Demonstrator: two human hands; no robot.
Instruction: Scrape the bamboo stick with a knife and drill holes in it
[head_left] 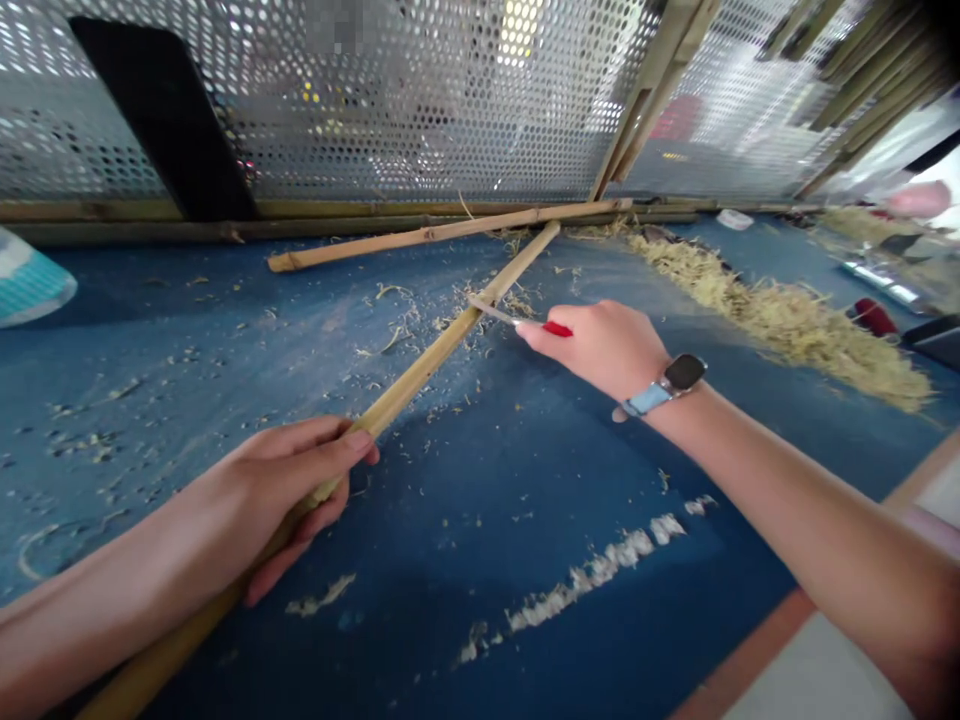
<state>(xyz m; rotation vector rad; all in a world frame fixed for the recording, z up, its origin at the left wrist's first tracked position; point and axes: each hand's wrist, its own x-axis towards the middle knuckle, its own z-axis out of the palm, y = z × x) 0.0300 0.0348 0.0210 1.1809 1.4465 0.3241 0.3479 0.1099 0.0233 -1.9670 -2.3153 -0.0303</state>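
Bamboo strip [420, 372], running from near left to far centre; left hand [292, 490] closed around its near part. Right hand [607, 350] pinches a small red-handled knife [495, 313], blade tip at the strip's edge. Loose shavings [394, 340] litter the blue work surface [525, 500]. Second bamboo strip [442, 235] lies crosswise just beyond the first's far end; heaped fibres [780, 320] far right.

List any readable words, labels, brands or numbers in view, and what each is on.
None readable: the smartwatch face is dark, the red grip of the knife shows no legible marks, and the blurred patch on the perforated metal screen cannot be read.
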